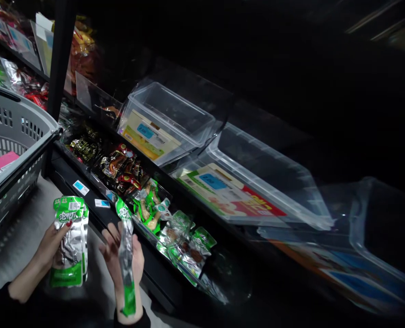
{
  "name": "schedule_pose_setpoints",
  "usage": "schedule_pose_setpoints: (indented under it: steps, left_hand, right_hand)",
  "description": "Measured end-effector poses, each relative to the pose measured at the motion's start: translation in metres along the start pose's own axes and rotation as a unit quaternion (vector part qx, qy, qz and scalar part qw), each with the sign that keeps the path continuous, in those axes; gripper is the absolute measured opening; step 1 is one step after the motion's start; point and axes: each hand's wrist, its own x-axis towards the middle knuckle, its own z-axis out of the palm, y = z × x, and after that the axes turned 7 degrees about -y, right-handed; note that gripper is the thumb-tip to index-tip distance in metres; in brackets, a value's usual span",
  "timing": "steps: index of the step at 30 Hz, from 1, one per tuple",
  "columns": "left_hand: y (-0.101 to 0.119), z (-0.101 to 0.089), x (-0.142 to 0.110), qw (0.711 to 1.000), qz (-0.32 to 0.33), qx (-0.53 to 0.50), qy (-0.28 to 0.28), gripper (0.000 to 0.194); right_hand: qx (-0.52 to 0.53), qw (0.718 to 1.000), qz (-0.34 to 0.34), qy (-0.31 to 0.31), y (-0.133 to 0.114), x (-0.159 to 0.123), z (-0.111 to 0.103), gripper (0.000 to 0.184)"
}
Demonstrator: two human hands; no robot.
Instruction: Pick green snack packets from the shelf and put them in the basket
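Observation:
My left hand (50, 243) pinches a small stack of green-and-silver snack packets (69, 255), their printed fronts facing up and the thumb on top. To its right, my right hand (139, 264) holds another green-and-silver snack packet (126, 248), seen almost edge-on and standing lengthwise along the palm. The fingers of that hand are partly hidden behind the packet. Just beyond, in the low shelf bins, lie green snack packets (149, 207) and clear-and-green packets with brown contents (188, 246).
A grey shopping basket (21, 159) with some packets inside stands at the left. Dark-wrapped snacks (120, 168) fill nearby bins. Clear plastic bins with price labels, one here (171, 114) and one here (267, 177), sit on the shelf above. A black shelf post (61, 59) rises at the left.

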Motion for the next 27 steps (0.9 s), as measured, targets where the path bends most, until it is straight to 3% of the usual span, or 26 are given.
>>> schedule_pose_setpoints:
  steps: [5,8,15,19,20,24,27]
  left_hand:
    - [0.000,0.001,0.000,1.000,0.007,-0.010,-0.012,0.048]
    - [0.001,0.002,-0.001,1.000,-0.010,-0.006,-0.002,0.047]
    - [0.002,0.001,-0.002,1.000,-0.007,0.004,0.004,0.046]
    - [0.000,-0.002,0.000,1.000,-0.008,0.020,0.017,0.042]
    - [-0.001,-0.002,0.000,1.000,-0.007,0.021,0.019,0.043]
    - [-0.002,-0.003,0.001,1.000,-0.007,0.006,0.010,0.041]
    - [-0.004,-0.002,0.004,1.000,0.001,-0.002,0.005,0.038]
  right_hand:
    - [0.085,0.992,0.068,0.057,-0.005,0.003,0.003,0.034]
    - [0.075,0.992,0.061,0.079,-0.007,0.002,0.003,0.041]
    - [0.092,0.994,0.063,0.008,-0.022,0.001,0.000,0.048]
    - [0.111,0.993,0.030,0.032,-0.026,0.004,-0.003,0.071]
    - [0.120,0.992,0.019,0.045,-0.025,0.005,-0.005,0.069]
    - [0.137,0.984,-0.034,0.109,-0.023,0.010,-0.010,0.031]
    - [0.093,0.980,-0.030,0.171,-0.026,0.010,-0.010,0.033]
